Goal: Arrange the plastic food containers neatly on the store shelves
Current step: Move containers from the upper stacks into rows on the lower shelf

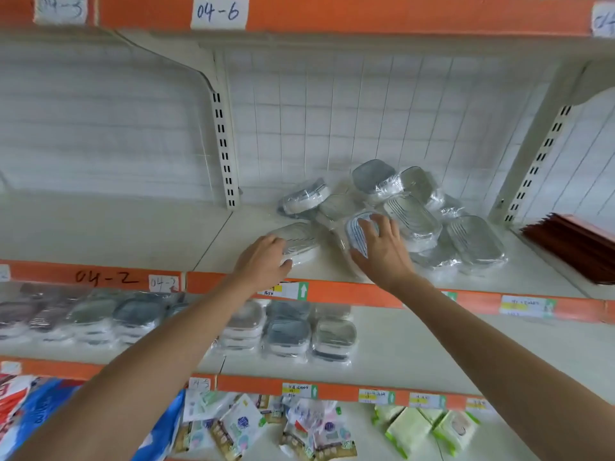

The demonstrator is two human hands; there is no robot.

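Observation:
A loose heap of plastic-wrapped food containers (412,211) lies on the middle shelf (213,237), right of the upright post. My left hand (263,261) grips one flat container (299,241) at the heap's left edge, near the shelf front. My right hand (382,247) holds a tilted container with a white lid (356,227), fingers spread over its top and thumb under its near edge. On the shelf below, more containers (289,331) stand in tidy stacked rows.
A stack of dark red flat items (572,241) lies at the right end of the middle shelf. The left bay of this shelf holds nothing. Orange price rails (332,291) edge each shelf. Packets of wipes (412,427) fill the bottom shelf.

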